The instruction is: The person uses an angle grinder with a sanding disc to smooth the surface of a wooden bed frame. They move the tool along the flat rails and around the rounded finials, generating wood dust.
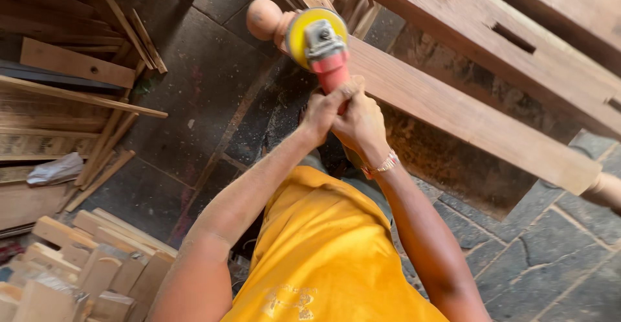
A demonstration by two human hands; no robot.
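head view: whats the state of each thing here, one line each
angle grinder: held in both hands, yellow disc against the rounded post end
left hand: closed round the red grinder body
right hand: closed round the body, beside the left
wooden post: lying across, unpainted
offcuts: piled on the floor

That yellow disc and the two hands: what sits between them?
In the head view, the grinder's grey gear head and red body lie between the yellow disc and the hands gripping it.

No packages, labels, signs or screens show in this view
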